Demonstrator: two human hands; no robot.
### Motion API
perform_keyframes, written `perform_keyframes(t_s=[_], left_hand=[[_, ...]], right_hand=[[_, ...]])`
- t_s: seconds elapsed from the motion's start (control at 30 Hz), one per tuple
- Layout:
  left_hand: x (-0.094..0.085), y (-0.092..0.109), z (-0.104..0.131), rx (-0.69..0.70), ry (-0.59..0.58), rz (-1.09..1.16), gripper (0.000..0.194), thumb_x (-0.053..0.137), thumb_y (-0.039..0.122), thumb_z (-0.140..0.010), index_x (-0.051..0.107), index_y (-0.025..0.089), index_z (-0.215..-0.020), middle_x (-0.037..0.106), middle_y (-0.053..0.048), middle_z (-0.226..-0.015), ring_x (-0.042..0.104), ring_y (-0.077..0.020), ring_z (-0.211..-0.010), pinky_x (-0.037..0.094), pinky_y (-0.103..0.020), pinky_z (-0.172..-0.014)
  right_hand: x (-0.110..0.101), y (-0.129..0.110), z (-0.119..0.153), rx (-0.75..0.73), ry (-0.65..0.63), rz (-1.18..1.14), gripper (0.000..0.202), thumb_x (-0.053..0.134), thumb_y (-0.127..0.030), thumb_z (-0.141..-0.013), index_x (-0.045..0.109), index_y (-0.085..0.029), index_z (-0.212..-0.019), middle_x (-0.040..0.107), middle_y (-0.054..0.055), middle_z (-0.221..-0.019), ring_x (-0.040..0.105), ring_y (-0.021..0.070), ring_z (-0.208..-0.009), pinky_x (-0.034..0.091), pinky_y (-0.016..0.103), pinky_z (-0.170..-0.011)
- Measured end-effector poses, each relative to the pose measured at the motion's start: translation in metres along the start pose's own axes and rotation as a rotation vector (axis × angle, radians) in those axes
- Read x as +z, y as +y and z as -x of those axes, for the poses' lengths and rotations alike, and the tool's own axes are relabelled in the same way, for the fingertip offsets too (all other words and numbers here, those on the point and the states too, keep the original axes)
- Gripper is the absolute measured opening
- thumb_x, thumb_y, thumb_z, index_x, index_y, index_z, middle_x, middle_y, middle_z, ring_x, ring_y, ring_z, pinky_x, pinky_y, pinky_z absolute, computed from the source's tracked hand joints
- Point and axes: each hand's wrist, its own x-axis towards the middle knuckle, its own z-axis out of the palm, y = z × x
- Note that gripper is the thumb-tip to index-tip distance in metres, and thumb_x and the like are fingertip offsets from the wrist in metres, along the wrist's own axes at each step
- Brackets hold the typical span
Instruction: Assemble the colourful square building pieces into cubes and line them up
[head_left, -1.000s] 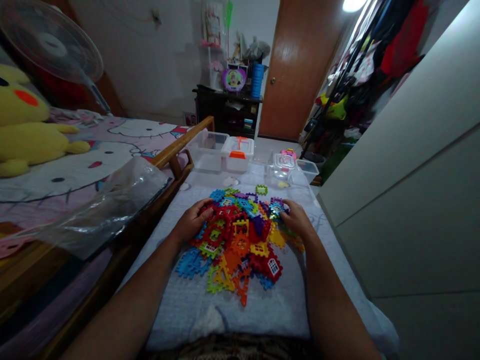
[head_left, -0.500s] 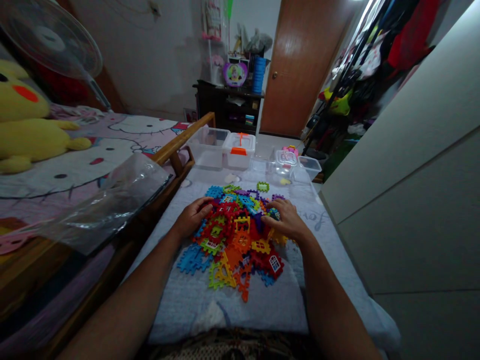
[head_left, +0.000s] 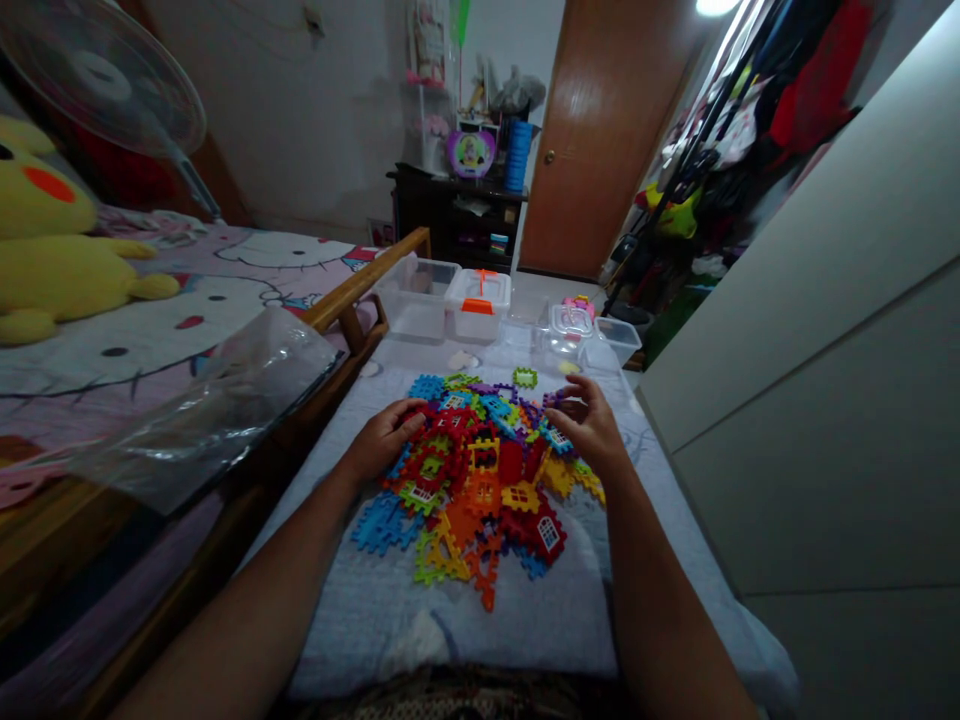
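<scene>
A heap of colourful plastic interlocking building pieces [head_left: 484, 492] lies on the pale blue cloth, several with notched edges and window shapes. At the heap's left edge rests my left hand [head_left: 384, 438], touching red pieces, with its thumb and fingers apart. My right hand [head_left: 592, 428] hovers at the right side, fingers spread and curved, with no piece visible in its grasp. Below its thumb lie a light blue piece with a white window [head_left: 556, 438] and a yellow piece [head_left: 559, 478]. A green frame piece [head_left: 525, 378] sits separately behind the heap.
Beyond the heap stand a clear open bin [head_left: 420, 312], a lidded box with orange clips [head_left: 478, 312] and smaller clear containers [head_left: 619, 340]. A wooden rail [head_left: 367, 280] and a plastic bag [head_left: 232, 400] are at left; a white cabinet [head_left: 810, 400] borders the right.
My right hand has lifted and shifted right, its fingers opening away from the heap. A purple piece near it is no longer there, and yellow pieces show more. My left hand stays put.
</scene>
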Motion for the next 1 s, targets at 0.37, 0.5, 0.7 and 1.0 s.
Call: perform_keyframes(t_s=[0.37,0.5,0.7,1.0], left_hand=[[-0.002,-0.003,-0.002,-0.002,-0.014,-0.04,0.067,0.05,0.067,-0.084,0.065,0.015,-0.123,0.068,-0.012,-0.125,0.061,-0.0321,-0.116,0.044,-0.044,-0.105],[-0.003,-0.002,-0.001,-0.009,-0.034,-0.052,0.069,0.048,0.068,-0.084,0.063,0.014,-0.125,0.066,-0.012,-0.128,0.06,-0.0318,-0.118,0.043,-0.043,-0.107],[-0.003,0.0,-0.001,-0.012,-0.015,-0.068,0.068,0.048,0.068,-0.084,0.065,0.016,-0.123,0.068,-0.011,-0.124,0.063,-0.0315,-0.113,0.046,-0.044,-0.104],[-0.003,0.003,0.001,-0.018,-0.007,-0.061,0.065,0.05,0.065,-0.084,0.066,0.016,-0.122,0.068,-0.011,-0.124,0.063,-0.0313,-0.113,0.046,-0.044,-0.104]], right_hand=[[-0.033,0.061,-0.013,0.132,0.217,0.762,0.046,0.064,-0.029,-0.075,0.06,-0.016,-0.119,0.064,0.015,-0.118,0.06,0.0292,-0.11,0.046,0.041,-0.095],[-0.031,0.057,-0.009,0.276,0.143,0.924,0.043,0.065,-0.031,-0.079,0.064,-0.017,-0.12,0.064,0.017,-0.121,0.058,0.0334,-0.112,0.044,0.045,-0.094],[-0.025,0.04,-0.011,0.014,0.001,0.697,0.028,0.059,-0.029,-0.084,0.07,-0.017,-0.107,0.071,0.011,-0.109,0.064,0.0225,-0.095,0.047,0.033,-0.085],[-0.012,0.016,-0.006,-0.054,-0.391,0.698,0.021,0.051,-0.019,-0.082,0.068,-0.018,-0.07,0.068,0.001,-0.069,0.058,0.0134,-0.064,0.037,0.023,-0.061]])
